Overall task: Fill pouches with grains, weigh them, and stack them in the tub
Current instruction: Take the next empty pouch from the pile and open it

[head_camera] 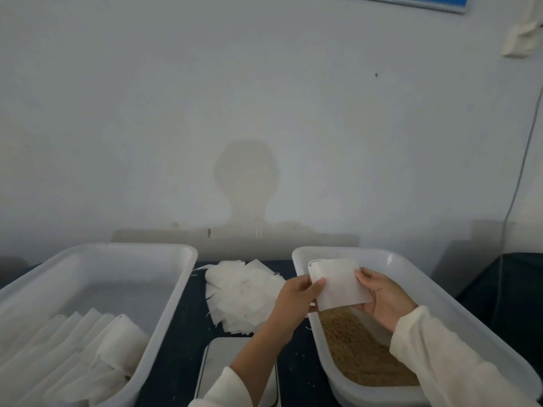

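Observation:
An empty white pouch is held up over the right tub, above the brown grains in it. My left hand pinches the pouch's left edge between thumb and fingers. My right hand grips its right edge from behind, with the thumb in front. The left tub holds a row of several filled white pouches at its near end. A flat white scale lies between the tubs, partly hidden by my left forearm.
A loose pile of empty white pouches lies on the dark table between the tubs. A pale wall stands close behind them. A thin cable hangs down the wall at the right.

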`<action>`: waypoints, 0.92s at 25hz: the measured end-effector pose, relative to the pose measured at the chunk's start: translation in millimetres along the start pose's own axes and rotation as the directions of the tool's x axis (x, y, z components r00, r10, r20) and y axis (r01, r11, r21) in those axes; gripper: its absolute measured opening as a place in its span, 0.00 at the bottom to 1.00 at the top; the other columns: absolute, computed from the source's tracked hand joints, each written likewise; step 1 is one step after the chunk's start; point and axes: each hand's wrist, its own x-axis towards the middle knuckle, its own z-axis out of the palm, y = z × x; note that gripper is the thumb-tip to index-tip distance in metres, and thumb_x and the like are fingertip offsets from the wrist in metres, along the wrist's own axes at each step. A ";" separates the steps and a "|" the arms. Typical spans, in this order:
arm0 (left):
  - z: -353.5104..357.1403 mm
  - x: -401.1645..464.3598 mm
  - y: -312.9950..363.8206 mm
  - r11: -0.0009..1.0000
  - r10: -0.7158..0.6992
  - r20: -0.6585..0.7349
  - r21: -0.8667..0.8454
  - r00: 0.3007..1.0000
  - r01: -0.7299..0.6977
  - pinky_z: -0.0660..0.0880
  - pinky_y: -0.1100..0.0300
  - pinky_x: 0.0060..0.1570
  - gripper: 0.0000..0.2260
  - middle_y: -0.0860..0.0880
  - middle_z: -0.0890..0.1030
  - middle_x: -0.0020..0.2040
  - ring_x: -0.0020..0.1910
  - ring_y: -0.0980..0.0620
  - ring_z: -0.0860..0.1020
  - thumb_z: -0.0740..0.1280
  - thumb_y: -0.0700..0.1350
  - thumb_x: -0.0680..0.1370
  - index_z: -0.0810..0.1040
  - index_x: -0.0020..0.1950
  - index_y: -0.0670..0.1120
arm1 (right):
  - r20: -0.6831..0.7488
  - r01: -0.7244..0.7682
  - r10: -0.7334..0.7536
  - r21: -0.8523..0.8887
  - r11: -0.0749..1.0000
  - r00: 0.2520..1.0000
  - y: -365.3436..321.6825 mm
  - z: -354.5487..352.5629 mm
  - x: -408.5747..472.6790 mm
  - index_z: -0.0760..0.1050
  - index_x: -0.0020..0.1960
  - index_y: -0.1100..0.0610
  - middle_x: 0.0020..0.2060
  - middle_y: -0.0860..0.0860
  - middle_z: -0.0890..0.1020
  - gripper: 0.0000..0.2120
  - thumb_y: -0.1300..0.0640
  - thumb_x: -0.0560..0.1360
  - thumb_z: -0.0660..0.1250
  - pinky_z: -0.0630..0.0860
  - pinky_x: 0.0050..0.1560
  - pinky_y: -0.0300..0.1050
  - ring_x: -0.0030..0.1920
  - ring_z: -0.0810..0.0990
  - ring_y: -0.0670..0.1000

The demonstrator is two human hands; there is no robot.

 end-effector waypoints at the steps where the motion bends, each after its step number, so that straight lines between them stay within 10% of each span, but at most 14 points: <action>1: 6.5 3.2 -2.2 1.000 0.019 -0.014 0.008 1.000 -0.019 0.80 0.63 0.45 0.10 0.45 0.82 0.51 0.50 0.49 0.81 0.62 0.46 0.81 0.78 0.54 0.42 | -0.048 -0.001 -0.003 -0.077 0.997 0.999 3.4 -8.8 0.4 0.75 0.56 0.62 0.45 0.58 0.83 0.09 0.61 0.80 0.59 0.81 0.44 0.52 0.47 0.81 0.57; 6: 38.7 17.7 -18.3 0.925 0.106 0.065 0.360 0.992 -0.123 0.77 0.54 0.43 0.10 0.42 0.80 0.41 0.40 0.46 0.79 0.63 0.45 0.79 0.77 0.44 0.40 | -0.205 0.114 -0.472 -0.818 0.564 0.857 24.4 -42.0 -1.4 0.71 0.46 0.60 0.40 0.54 0.76 0.04 0.62 0.75 0.67 0.73 0.46 0.47 0.43 0.76 0.56; 11: 60.2 23.2 -28.7 0.847 0.193 0.200 0.460 0.961 -0.266 0.69 0.62 0.36 0.07 0.53 0.74 0.34 0.32 0.58 0.71 0.65 0.47 0.77 0.74 0.40 0.47 | 0.059 0.230 -0.258 -0.668 0.708 0.964 36.7 -43.0 -5.0 0.71 0.37 0.59 0.29 0.48 0.74 0.13 0.54 0.78 0.64 0.70 0.36 0.39 0.32 0.73 0.46; 23: 55.2 21.4 -29.0 0.966 0.152 0.284 0.159 0.947 -0.203 0.73 0.64 0.42 0.09 0.52 0.78 0.41 0.40 0.57 0.77 0.58 0.41 0.82 0.73 0.44 0.46 | 0.049 0.192 -0.188 -0.393 0.899 0.981 33.0 -46.1 -1.9 0.71 0.36 0.61 0.29 0.52 0.75 0.11 0.64 0.77 0.61 0.70 0.33 0.39 0.31 0.74 0.49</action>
